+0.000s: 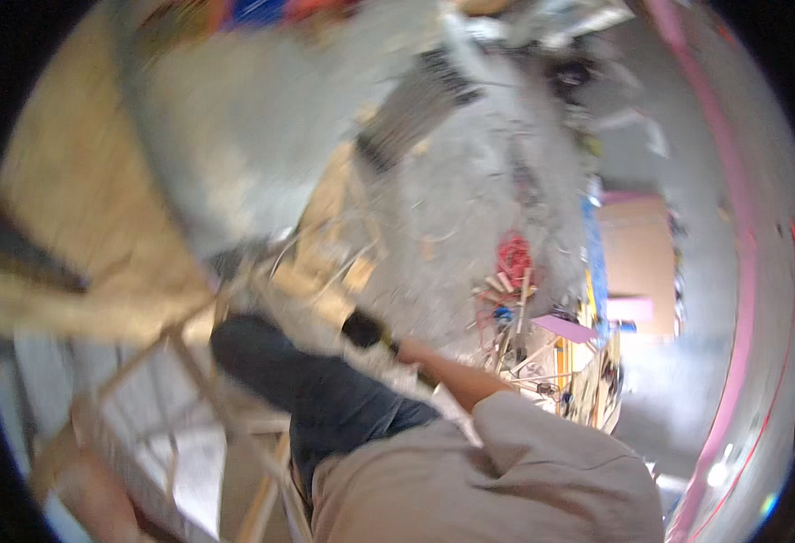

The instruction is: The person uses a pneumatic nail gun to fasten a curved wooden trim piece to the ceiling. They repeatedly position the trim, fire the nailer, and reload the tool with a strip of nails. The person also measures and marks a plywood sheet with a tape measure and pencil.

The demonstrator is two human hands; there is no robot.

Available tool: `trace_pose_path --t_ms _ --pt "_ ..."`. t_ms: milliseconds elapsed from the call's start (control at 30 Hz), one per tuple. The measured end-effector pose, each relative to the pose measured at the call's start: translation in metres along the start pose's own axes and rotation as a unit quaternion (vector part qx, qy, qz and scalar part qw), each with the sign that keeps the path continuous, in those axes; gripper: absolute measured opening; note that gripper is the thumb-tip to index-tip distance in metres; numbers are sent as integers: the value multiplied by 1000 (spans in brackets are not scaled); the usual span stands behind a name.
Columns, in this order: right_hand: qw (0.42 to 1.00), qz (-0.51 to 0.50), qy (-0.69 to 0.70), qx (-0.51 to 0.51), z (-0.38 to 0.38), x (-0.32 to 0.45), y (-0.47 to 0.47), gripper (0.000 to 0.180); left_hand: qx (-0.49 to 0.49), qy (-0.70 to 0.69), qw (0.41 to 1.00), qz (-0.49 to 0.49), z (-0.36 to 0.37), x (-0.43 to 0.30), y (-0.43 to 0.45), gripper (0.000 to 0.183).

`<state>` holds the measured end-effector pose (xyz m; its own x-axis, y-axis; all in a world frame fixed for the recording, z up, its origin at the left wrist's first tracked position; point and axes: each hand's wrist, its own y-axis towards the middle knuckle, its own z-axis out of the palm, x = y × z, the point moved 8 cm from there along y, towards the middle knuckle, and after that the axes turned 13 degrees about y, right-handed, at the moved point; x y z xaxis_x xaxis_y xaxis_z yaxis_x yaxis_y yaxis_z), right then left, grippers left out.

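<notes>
My right hand (411, 354) is closed on a tool with a black end (365, 328) and a yellow-green part; blur hides its exact kind. The tool is beside my raised thigh in dark trousers. At the lower left, my left hand (82, 434) is a blurred shape against a wooden frame (197, 373) of crossing lumber pieces; its fingers cannot be made out, nor whether it grips the wood. A large wooden panel (92, 183) stands above that frame, bordered by a lighter wooden strip.
Pieces of lumber (326, 197) lie ahead on the concrete floor (438, 203). A coiled red cord (514, 254) and wood offcuts lie to the right, near a pink sheet (564, 328) and a brown board (635, 261). A dark slatted object (411, 108) is farther ahead.
</notes>
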<state>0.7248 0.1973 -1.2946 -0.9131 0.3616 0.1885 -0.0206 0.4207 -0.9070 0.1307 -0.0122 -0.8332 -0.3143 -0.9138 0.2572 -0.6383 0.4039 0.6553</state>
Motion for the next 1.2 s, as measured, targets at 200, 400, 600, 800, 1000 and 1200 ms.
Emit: trace_pose_path --t_ms 200,400,600,800,1000,1200 --pt "989 71 106 74 64 -136 -34 28 292 -418 838 195 38 -249 -218 30" --pt "931 153 313 111 98 -256 -64 22 505 -453 647 348 30 -396 -379 28" --pt "957 136 250 60 83 -345 23 24 534 -407 657 344 82 -426 -458 26" --pt "971 69 226 -23 110 -443 148 36 521 -357 704 325 144 -460 -552 25" --pt "920 153 342 -114 113 -542 180 40 451 -418 702 358 88 -534 -628 23" --pt "857 183 447 -181 144 -657 79 39 479 -429 489 589 -140 -680 -788 22"
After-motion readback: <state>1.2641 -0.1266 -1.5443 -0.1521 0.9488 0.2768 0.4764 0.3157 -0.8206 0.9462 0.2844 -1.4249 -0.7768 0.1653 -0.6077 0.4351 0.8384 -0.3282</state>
